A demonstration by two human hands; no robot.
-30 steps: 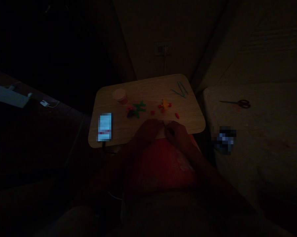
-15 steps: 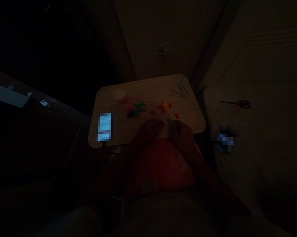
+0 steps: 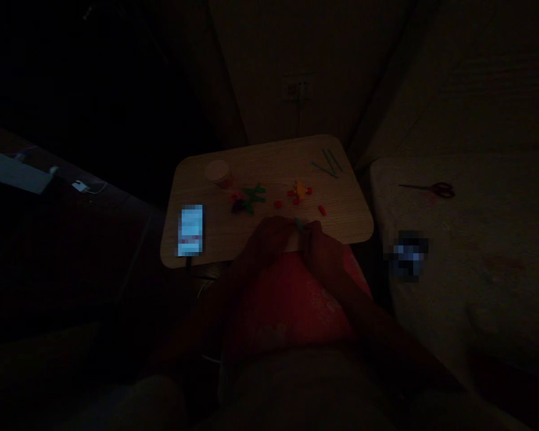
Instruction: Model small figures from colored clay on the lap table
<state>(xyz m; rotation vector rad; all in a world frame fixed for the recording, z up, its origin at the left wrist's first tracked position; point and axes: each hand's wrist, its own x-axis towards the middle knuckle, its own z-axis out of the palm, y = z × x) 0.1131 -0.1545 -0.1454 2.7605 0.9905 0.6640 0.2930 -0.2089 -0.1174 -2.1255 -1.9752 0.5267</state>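
The view is very dark. At the near edge of the small wooden table (image 3: 233,245), my right hand (image 3: 322,246) pinches a small green piece (image 3: 299,224), perhaps modelling clay. My left hand (image 3: 273,235) is closed beside it, its fingertips close to the other end of the piece; what they hold is hidden. Just beyond my hands lie a red lump (image 3: 278,205), a longer red piece (image 3: 322,211) and a yellow shape (image 3: 301,190) with several red bits around it. Green pieces (image 3: 253,193) lie against a dark purple lump (image 3: 238,206) further left.
A lidded tub (image 3: 218,173) stands at the back left, with a lit phone (image 3: 191,230) at the left edge. Thin green strips (image 3: 327,164) lie at the back right. Scissors (image 3: 435,190) and a blurred-out device (image 3: 408,254) rest on the pale surface to the right.
The green piece, barely visible between my hands at first, showed at my right fingertips, and now lies between both hands. My right hand shifted slightly right, then back left.
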